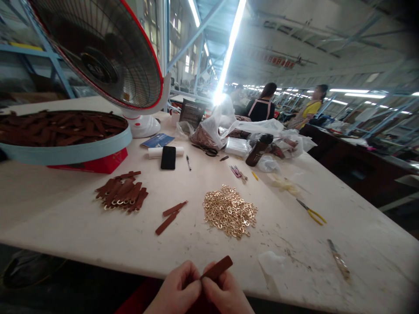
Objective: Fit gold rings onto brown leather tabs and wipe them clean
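Observation:
Between both hands, at the table's front edge, is a brown leather strap (218, 267), its rounded end pointing up and right. My left hand (183, 285) pinches its lower end, where thumb and fingertips hide any detail. My right hand (225, 290) grips the strap's lower part, thumb against the left thumb. Just beyond lies a heap of small gold metal rings (229, 211). Two loose brown straps (168, 222) lie left of the heap. Farther left is a pile of brown straps (121, 192) with gold rings at their ends.
A round pale-blue tray (72, 155) full of brown straps sits on a red box (94, 162), beside a fan (108, 56). Yellow-handled pliers (312, 212) and a knife-like tool (339, 261) lie at right. A phone (168, 158), bottle (259, 149) and plastic bags stand farther back.

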The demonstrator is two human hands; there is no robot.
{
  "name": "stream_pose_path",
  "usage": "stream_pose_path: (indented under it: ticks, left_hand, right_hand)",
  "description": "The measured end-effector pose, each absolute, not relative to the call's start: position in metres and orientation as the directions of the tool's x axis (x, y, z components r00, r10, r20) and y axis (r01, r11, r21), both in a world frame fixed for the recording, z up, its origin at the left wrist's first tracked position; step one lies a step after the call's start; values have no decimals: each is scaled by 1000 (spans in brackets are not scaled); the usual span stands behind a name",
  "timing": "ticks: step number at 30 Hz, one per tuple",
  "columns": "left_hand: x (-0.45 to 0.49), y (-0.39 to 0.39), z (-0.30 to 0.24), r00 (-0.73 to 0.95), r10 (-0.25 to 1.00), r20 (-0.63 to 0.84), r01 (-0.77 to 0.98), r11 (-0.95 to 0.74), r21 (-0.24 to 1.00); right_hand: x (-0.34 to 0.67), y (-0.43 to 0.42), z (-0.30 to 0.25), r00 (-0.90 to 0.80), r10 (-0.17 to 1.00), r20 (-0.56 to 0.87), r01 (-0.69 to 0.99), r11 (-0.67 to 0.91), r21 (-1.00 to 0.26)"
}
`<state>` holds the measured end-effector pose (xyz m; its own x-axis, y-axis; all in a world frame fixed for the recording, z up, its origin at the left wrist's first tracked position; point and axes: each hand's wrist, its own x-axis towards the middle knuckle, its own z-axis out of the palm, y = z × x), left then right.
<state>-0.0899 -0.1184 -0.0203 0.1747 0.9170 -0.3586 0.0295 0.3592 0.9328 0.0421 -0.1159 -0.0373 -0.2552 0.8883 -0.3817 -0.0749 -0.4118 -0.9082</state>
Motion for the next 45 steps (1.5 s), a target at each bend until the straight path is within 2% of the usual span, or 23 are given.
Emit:
stream_pose_path:
  ticks: [2,4,7,10,14,15,18,20,21,23,27,31,35,39,42,45]
  left_hand:
    - [-114,-103,-21,65,942,-330,2,330,944]
    - [-149,-82,-22,-175,933,-316,-77,307,949]
    - [-203,-51,-27,-403,866,-295,-96,281,955]
    - [-230,-35,-33,-495,825,-271,-62,278,959]
    - [-214,-35,-38,-390,905,-170,143,242,960]
    - [-206,-36,-37,-338,933,-122,241,211,947]
    - [-185,-38,-32,-160,986,40,626,70,776]
    - [-179,-40,-30,-69,994,85,777,0,630]
    - [-177,-41,-29,-46,995,88,801,-15,598]
    - [-177,-45,-28,-31,996,80,803,-23,596]
    - [-177,-62,-23,4,997,76,759,-52,649]
    - [-170,-75,-13,57,993,102,670,-114,733]
    - [-155,-73,-18,151,983,108,676,-182,715]
    - [-144,-73,-28,101,993,60,689,-113,716]
    - [-138,-78,-30,-9,1000,-16,555,19,832]
    - [-129,-82,-28,-27,995,-101,246,104,964]
  right_hand:
    - [43,-109,-45,-295,911,-288,-130,-337,-932]
    - [49,-103,-55,-250,947,-204,-112,-237,-965]
    - [59,-95,-72,-85,983,-161,61,-156,-986]
    - [64,-93,-83,-9,995,-95,241,-90,-966]
    - [63,-88,-78,-40,998,-52,456,-28,-890]
    - [63,-84,-74,-56,997,-49,504,-14,-863]
    - [62,-68,-61,-104,995,12,659,78,-749]
    - [59,-54,-53,-126,989,78,777,147,-612]
    - [58,-46,-50,-134,986,98,823,166,-544]
    - [54,-33,-46,-134,985,110,876,169,-452]
    - [50,-27,-46,-141,987,83,893,163,-420]
    - [54,-39,-48,-168,985,29,883,164,-441]
    - [59,-39,-47,-165,986,3,866,146,-479]
    - [59,-40,-46,-166,986,14,835,148,-530]
    - [57,-55,-44,-169,985,25,801,152,-579]
    - [54,-75,-40,-185,983,20,706,147,-693]
